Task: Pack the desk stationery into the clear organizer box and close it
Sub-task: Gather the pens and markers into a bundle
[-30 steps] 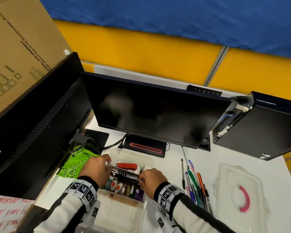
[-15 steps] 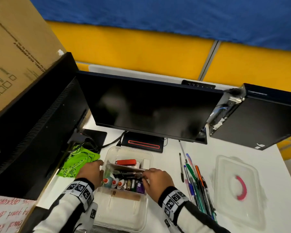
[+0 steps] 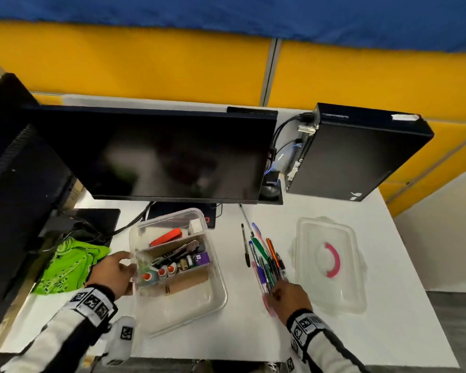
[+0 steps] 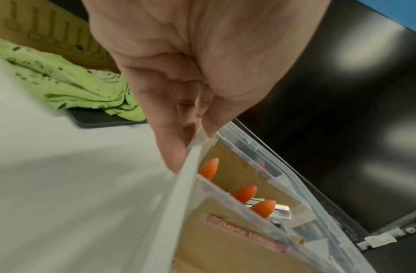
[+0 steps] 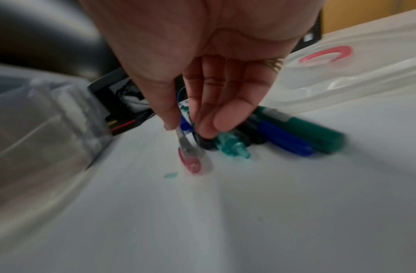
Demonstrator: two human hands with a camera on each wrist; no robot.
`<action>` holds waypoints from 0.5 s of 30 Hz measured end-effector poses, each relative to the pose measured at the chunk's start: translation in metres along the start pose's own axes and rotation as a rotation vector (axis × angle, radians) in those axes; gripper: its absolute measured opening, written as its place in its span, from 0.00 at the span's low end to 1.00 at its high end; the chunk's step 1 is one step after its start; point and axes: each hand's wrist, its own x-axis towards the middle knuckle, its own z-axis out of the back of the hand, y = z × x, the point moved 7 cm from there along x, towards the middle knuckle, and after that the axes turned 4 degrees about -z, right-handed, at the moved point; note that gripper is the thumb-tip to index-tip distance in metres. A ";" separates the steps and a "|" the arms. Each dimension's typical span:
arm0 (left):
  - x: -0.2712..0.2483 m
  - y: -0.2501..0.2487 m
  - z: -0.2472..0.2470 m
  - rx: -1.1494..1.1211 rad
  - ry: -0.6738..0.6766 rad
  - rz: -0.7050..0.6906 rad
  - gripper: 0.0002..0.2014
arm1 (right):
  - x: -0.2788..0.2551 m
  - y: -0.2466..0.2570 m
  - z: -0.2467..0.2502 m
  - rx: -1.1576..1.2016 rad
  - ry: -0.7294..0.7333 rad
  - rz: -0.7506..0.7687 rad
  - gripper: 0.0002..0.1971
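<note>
The left hand (image 3: pixel 113 273) pinches the rim of the clear organizer box (image 3: pixel 199 294), likely to steady it; the right hand (image 3: pixel 288 294) pinches loose pens (image 3: pixel 264 257).
The box lies open on the surface (image 3: pixel 253 332); the pens lie at its 3 o'clock; the lid (image 3: pixel 331 265) lies farther that way.

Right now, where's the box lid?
Head view: the clear lid lies flat on the white desk at the right, just right of the pen pile and apart from the organizer box.
</note>
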 end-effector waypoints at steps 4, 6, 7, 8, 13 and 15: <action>-0.004 -0.023 0.011 0.194 -0.107 -0.075 0.14 | 0.008 0.027 -0.014 -0.223 0.060 0.117 0.16; -0.022 -0.058 0.018 0.411 -0.216 -0.292 0.21 | 0.013 0.030 -0.016 -0.265 0.067 0.135 0.20; -0.038 -0.079 0.015 0.445 -0.232 -0.406 0.22 | 0.016 0.028 -0.017 -0.276 0.070 0.136 0.20; -0.058 -0.101 0.006 0.442 -0.218 -0.518 0.21 | 0.017 0.025 -0.016 -0.282 0.077 0.132 0.19; -0.158 -0.171 -0.100 0.310 0.231 -0.831 0.14 | 0.020 0.008 -0.015 -0.258 0.117 0.117 0.15; -0.173 -0.169 -0.156 0.328 0.511 -0.764 0.17 | 0.020 -0.006 -0.011 -0.101 0.171 0.046 0.11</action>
